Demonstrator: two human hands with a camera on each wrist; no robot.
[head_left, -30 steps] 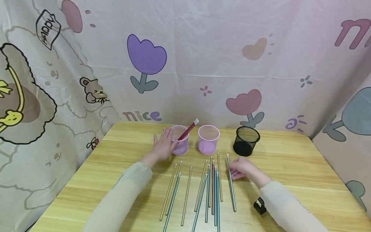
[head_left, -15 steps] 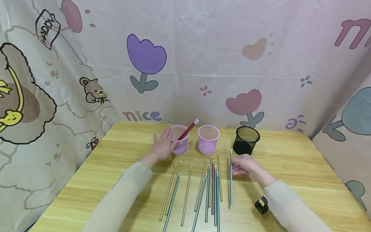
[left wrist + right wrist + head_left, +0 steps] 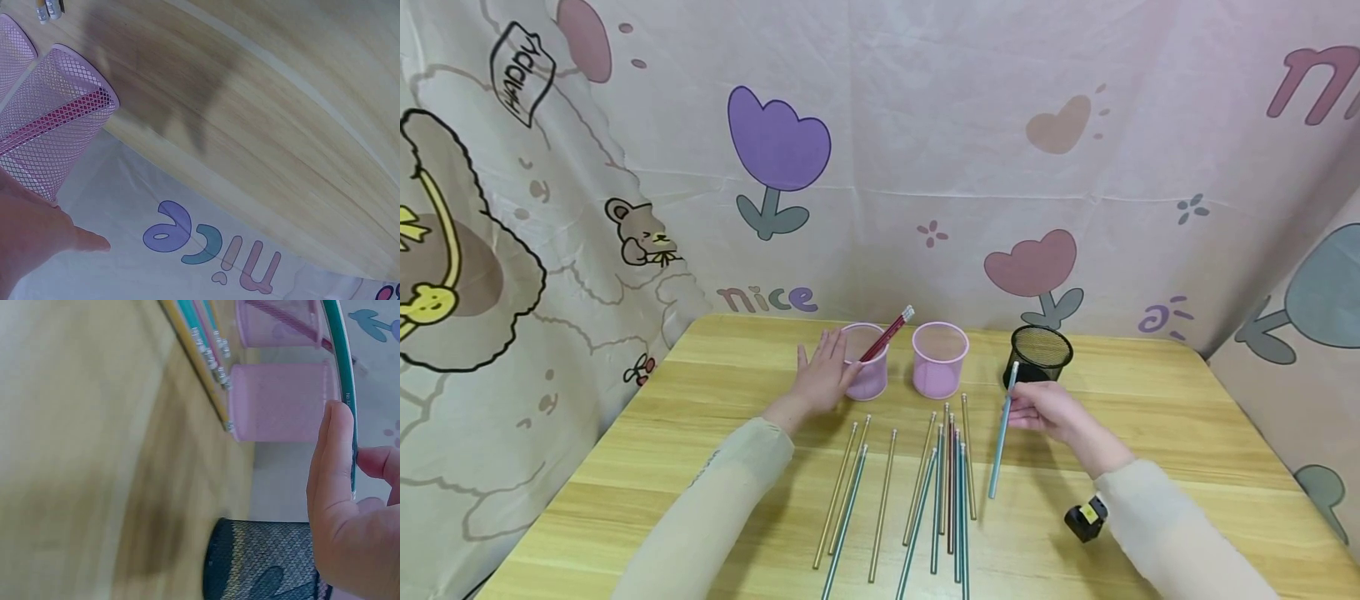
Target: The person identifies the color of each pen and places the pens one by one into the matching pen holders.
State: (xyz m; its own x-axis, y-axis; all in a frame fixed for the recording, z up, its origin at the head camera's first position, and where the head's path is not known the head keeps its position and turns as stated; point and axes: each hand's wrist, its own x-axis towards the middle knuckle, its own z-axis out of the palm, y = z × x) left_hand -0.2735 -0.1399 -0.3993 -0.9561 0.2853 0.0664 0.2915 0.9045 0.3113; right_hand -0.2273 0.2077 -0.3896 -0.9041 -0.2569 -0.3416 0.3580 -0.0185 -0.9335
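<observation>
A teal pencil (image 3: 1003, 433) is pinched between the thumb and fingers of my right hand (image 3: 1047, 408). It slants above the table, eraser end up, in front of the black mesh cup (image 3: 1054, 353). In the right wrist view the fingertips press the green pencil (image 3: 342, 369) against the thumb. My left hand (image 3: 822, 377) rests against the left side of a pink mesh cup (image 3: 869, 385), its fingers straight. Red pencils (image 3: 887, 335) lean inside that cup. Between the two hands stands a second pink mesh cup (image 3: 937, 375).
Gold pencils (image 3: 883, 508), teal pencils (image 3: 846, 522) and a dark red pencil (image 3: 951, 492) lie on the wooden table (image 3: 715, 375). A small black object (image 3: 1086, 518) is by the right sleeve. A printed cloth (image 3: 880, 150) hangs behind.
My right hand has lifted the teal pencil off the table and moved it up and toward the black cup. The left hand has stayed at the pink cup.
</observation>
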